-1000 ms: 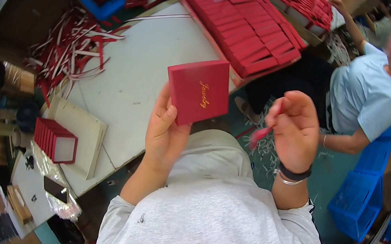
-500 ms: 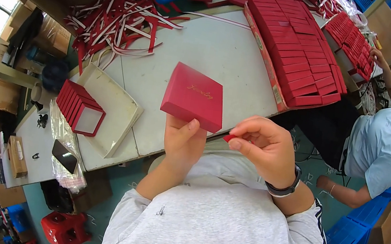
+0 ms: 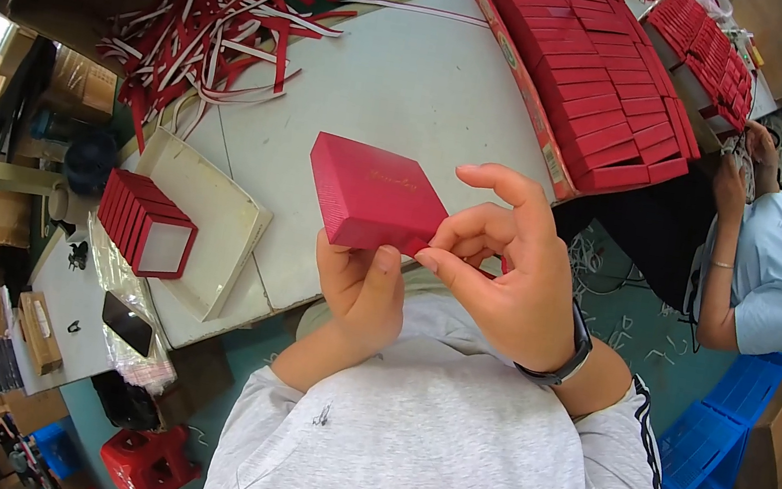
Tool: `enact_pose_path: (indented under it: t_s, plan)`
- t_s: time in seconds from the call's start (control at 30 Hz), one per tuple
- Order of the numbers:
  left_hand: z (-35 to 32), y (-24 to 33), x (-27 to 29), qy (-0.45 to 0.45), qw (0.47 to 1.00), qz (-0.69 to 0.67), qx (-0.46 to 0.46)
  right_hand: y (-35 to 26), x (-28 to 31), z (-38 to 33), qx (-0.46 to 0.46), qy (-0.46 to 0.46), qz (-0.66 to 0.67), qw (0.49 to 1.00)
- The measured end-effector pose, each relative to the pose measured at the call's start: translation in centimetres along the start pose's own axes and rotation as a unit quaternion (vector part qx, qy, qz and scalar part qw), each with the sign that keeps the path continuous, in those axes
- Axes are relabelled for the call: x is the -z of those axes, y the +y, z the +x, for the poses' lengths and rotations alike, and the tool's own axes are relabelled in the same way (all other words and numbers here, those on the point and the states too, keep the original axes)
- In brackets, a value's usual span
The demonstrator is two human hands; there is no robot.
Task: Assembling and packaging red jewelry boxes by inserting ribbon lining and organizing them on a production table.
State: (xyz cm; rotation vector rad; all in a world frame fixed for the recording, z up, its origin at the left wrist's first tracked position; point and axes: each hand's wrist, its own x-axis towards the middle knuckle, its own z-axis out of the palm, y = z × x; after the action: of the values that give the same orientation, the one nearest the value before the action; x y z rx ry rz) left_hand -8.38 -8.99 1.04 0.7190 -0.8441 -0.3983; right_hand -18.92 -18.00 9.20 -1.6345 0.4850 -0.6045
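Note:
A flat red square box (image 3: pixel 371 191) is held over the near edge of the pale table (image 3: pixel 406 75). My left hand (image 3: pixel 360 285) grips it from below, thumb up along its near edge. My right hand (image 3: pixel 500 261) pinches the box's near right corner with thumb and forefinger, other fingers spread above. A dark watch sits on my right wrist. Whether a bit of red ribbon is in that pinch, I cannot tell.
Red and white ribbons (image 3: pixel 211 25) lie piled at the table's far left. Several red box trays (image 3: pixel 146 223) stand in a row on a cream board. Stacked red boxes (image 3: pixel 589 72) fill the far right. Another person in pale blue (image 3: pixel 771 271) sits at right. A red stool (image 3: pixel 146 461) stands below.
The box has come down flatter and closer to my body. My right hand has moved in from the right and now pinches its near corner.

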Motion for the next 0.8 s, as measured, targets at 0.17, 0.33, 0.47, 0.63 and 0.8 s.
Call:
enact_pose_path:
  t_s: [0.17, 0.33, 0.47, 0.63, 0.8]
  plan:
    - [0.0, 0.2, 0.0, 0.001, 0.998, 0.057, -0.021, 0.0, -0.3, 0.3, 0.011, 0.006, -0.052, 0.999]
    - [-0.3, 0.5, 0.4, 0.010, 0.995, 0.092, -0.029, 0.1, -0.6, 0.3, 0.008, 0.010, -0.066, 0.998]
    - [0.5, 1.4, -0.3, 0.012, 0.990, 0.127, -0.053, 0.5, -1.0, 0.4, 0.009, 0.024, -0.061, 0.998]
    - [0.5, 1.8, 1.5, 0.042, 0.968, 0.232, -0.089, 1.0, -0.5, 0.8, 0.013, 0.056, -0.215, 0.975]
    - [1.6, 1.4, 1.7, 0.180, 0.976, 0.120, -0.037, 2.5, 0.0, 1.3, 0.011, -0.062, -0.116, 0.991]
